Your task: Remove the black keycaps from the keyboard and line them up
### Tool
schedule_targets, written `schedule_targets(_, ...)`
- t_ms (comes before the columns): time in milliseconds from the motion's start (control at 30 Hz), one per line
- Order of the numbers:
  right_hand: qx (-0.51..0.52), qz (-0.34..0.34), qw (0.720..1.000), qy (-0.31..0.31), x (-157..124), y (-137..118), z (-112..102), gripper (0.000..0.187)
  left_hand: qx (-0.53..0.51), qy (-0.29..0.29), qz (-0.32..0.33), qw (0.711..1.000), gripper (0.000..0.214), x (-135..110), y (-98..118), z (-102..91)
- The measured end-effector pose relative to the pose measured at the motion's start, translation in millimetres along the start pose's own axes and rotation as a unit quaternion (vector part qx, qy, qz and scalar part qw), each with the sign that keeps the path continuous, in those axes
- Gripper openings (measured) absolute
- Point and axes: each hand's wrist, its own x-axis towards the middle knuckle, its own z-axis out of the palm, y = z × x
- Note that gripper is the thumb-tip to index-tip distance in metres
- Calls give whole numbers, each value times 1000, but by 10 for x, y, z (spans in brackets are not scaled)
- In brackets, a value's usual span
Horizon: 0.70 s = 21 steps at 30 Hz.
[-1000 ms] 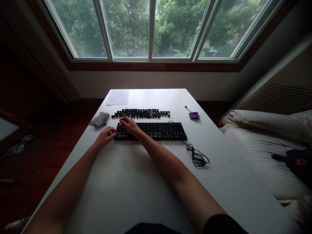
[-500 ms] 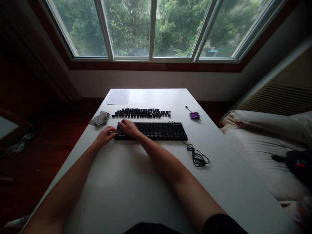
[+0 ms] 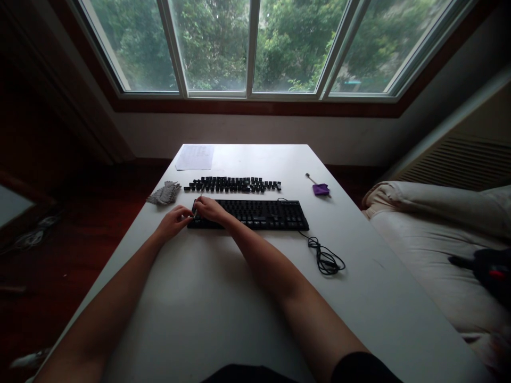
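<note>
A black keyboard [image 3: 255, 215] lies across the white table [image 3: 223, 319]. At its left end, my left hand [image 3: 174, 221] has bent fingers and thumb closed at the edge, steadying it; the exact contact is partly hidden. Over the keyboard's left keys, my right hand [image 3: 209, 208] pinches a thin stick [image 3: 195, 214] with a pale lower end pointing down at the keys. Its upper tip shows above the fingers. Just behind the keyboard, loose black keycaps [image 3: 233, 184] are laid out in rows.
A crumpled grey cloth [image 3: 165, 193] lies left of the keycaps, with a paper sheet [image 3: 195, 158] behind it. On the right are a purple item [image 3: 320, 189] with a thin-handled tool [image 3: 310, 178] and the coiled black cable [image 3: 327, 260]. Beyond the table stands a pale sofa [image 3: 415, 239].
The thin stick in my right hand has shifted slightly, its pale lower end now showing between the hands. Both hands stay at the keyboard's left end. The view has moved a little.
</note>
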Motion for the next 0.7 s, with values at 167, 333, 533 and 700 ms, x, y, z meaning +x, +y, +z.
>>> schedule_targets(167, -35, 62, 997, -25, 119, -65, -14, 27, 3, -6, 1, 1000, 30, -2, 13, -16)
schedule_targets(333, -79, 55, 994, -59, 140, -123, -40, 28, 1, -5, 0, 1000, 30, -3, 38, -32)
schedule_targets(533, -178, -71, 981, -42, -113, -177, -86, 24, 2, -4, 9, 1000, 28, -5, 57, -23)
schedule_targets(700, -256, -129, 955, -78, -173, -219, -42, 33, 16, 4, 8, 1000, 26, -1, 52, -22)
